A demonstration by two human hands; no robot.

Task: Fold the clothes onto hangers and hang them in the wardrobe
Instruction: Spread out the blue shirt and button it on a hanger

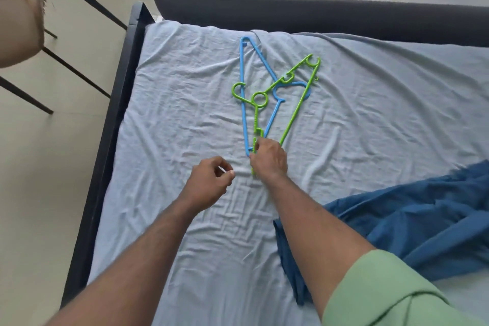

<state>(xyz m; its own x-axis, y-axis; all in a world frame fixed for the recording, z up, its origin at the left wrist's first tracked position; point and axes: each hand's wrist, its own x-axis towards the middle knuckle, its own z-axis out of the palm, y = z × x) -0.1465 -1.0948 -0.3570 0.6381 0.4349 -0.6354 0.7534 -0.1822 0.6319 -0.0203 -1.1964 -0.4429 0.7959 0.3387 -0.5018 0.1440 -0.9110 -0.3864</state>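
On the bed (185,87), the right hand (268,157) pinches the near end of the green hanger (296,111) lying across the blue hanger (244,103), the left hand (209,182) hovers loosely curled and empty, so picking a hanger seems underway, and next it likely must be lifted free toward the dark blue garment (410,219) at right.

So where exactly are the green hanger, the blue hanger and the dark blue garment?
green hanger (296,111), head view, on its long straight bar.
blue hanger (243,103), head view, on its long left bar.
dark blue garment (412,222), head view, on its crumpled middle.
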